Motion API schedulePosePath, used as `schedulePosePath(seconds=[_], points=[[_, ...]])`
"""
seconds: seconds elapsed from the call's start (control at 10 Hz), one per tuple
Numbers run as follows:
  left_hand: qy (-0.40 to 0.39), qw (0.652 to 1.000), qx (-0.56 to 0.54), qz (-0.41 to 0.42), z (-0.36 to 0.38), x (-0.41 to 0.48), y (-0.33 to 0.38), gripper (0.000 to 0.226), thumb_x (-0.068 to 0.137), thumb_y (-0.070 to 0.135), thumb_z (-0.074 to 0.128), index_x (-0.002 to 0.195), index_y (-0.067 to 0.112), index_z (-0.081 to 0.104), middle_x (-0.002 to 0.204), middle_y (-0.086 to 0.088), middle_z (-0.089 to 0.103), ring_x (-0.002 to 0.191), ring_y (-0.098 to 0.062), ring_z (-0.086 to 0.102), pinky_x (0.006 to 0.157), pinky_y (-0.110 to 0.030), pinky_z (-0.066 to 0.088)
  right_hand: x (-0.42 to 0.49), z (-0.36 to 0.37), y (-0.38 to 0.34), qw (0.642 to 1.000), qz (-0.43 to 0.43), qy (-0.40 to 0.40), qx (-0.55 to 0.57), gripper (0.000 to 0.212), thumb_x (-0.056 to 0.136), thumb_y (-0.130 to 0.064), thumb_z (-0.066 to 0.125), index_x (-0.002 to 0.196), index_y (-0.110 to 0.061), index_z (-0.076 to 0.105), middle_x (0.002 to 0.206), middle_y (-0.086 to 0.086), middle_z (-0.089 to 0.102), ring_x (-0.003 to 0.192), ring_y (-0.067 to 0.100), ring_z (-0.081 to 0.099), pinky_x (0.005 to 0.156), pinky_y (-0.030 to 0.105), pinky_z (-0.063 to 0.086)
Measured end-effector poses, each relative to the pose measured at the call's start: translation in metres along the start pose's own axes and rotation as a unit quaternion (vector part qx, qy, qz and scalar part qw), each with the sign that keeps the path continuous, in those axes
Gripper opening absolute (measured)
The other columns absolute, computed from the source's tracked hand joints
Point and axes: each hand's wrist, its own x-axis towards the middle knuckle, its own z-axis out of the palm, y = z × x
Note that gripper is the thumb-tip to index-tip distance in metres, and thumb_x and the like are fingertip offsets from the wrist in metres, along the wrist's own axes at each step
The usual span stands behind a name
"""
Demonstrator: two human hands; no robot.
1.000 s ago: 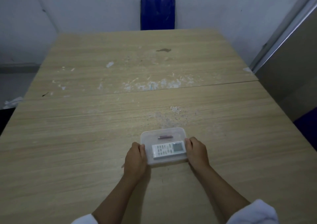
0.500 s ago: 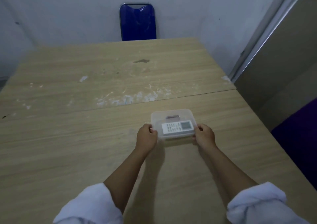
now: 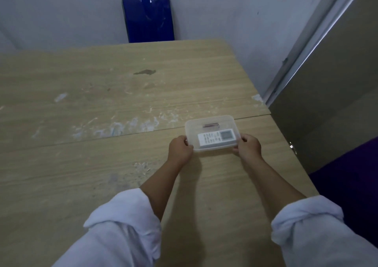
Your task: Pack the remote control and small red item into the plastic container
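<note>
Gripping the plastic container (image 3: 211, 121) at right of centre, our left hand (image 3: 180, 150) and right hand (image 3: 249, 148) clamp its ends; remote control (image 3: 215, 137) and small red item (image 3: 210, 126) lie inside.

Loads of open tabletop (image 3: 86, 160) to our left and out front, nothing sitting on it but scuffs and flaky white patches, so a hand can sweep across there no problem. The right side's tighter: the plastic container (image 3: 211, 121) sits close to the tabletop's right edge, and a grey panel (image 3: 327, 94) with a metal strip stands just past that edge. Both short ends of the container are already taken, left hand (image 3: 180, 150) on one, right hand (image 3: 248, 148) on the other, both in a closed grip. A blue chair (image 3: 148, 16) blocks the far edge, up against the wall.
</note>
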Motion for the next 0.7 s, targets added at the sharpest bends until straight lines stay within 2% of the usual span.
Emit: schedulePosePath(seconds=[0.1,0.2,0.3,0.4,0.5,0.6,0.7], points=[[-0.002,1.0,0.007,0.003,0.009,0.011,0.005,0.018,0.077,0.001,0.056,0.092,0.006,0.064,0.099,-0.025,0.069,0.092,-0.035,0.064,0.081,-0.041,0.052,0.018,0.002,0.007,1.0,0.009,0.006,0.013,0.026,0.091,-0.009,0.047,0.105,-0.005,0.069,0.081,0.01,0.067,0.077,0.029,0.069,0.082,0.052,0.059],[-0.005,1.0,0.007,-0.01,0.016,0.016,0.004,0.028,0.079,0.002,0.057,0.105,-0.002,0.063,0.104,-0.023,0.069,0.097,-0.034,0.063,0.084,-0.04,0.05,0.027,0.003,0.013,1.0,0.012,0.008,0.01,0.028,0.091,-0.009,0.047,0.109,-0.004,0.068,0.071,0.002,0.062,0.075,0.029,0.069,0.083,0.053,0.058],[-0.01,1.0,0.009,-0.012,0.02,0.018,0.002,0.026,0.079,0.003,0.058,0.105,-0.002,0.064,0.102,-0.023,0.069,0.097,-0.034,0.063,0.083,-0.038,0.049,0.033,0.005,0.02,1.0,0.014,0.008,0.007,0.029,0.09,-0.009,0.049,0.113,-0.005,0.067,0.067,-0.003,0.061,0.076,0.029,0.069,0.083,0.054,0.058],[-0.028,0.999,0.022,-0.011,0.017,0.016,0.002,0.014,0.079,0.003,0.056,0.082,0.016,0.06,0.088,-0.019,0.065,0.093,-0.034,0.064,0.075,-0.032,0.045,0.032,0.005,0.021,1.0,0.019,0.006,0.014,0.03,0.09,-0.01,0.049,0.114,-0.006,0.066,0.068,-0.008,0.061,0.073,0.024,0.068,0.084,0.053,0.058],[-0.043,0.999,0.024,0.001,0.012,0.015,-0.001,0.015,0.079,0.004,0.056,0.09,0.014,0.06,0.095,-0.02,0.069,0.095,-0.034,0.063,0.074,-0.03,0.043,0.027,0.005,0.019,1.0,0.015,0.008,0.026,0.03,0.089,-0.013,0.049,0.113,-0.006,0.066,0.076,0.001,0.066,0.077,0.028,0.068,0.084,0.053,0.057],[-0.046,0.999,0.025,-0.01,0.001,0.008,-0.002,0.045,0.084,0.012,0.06,0.127,0.0,0.053,0.118,-0.019,0.066,0.112,-0.032,0.058,0.093,-0.034,0.044,0.007,0.001,0.005,0.999,-0.004,0.028,-0.031,0.032,0.086,-0.016,0.048,0.111,-0.005,0.065,0.104,0.018,0.069,0.095,0.037,0.065,0.088,0.052,0.055],[-0.037,0.999,0.04,-0.001,-0.012,0.005,-0.004,0.051,0.086,0.02,0.061,0.133,0.002,0.048,0.125,-0.018,0.062,0.117,-0.031,0.056,0.1,-0.036,0.042,-0.01,-0.002,-0.009,0.995,-0.021,0.053,-0.086,0.037,0.089,-0.018,0.049,0.122,-0.005,0.059,0.126,0.022,0.057,0.108,0.038,0.059,0.092,0.04,0.049]])
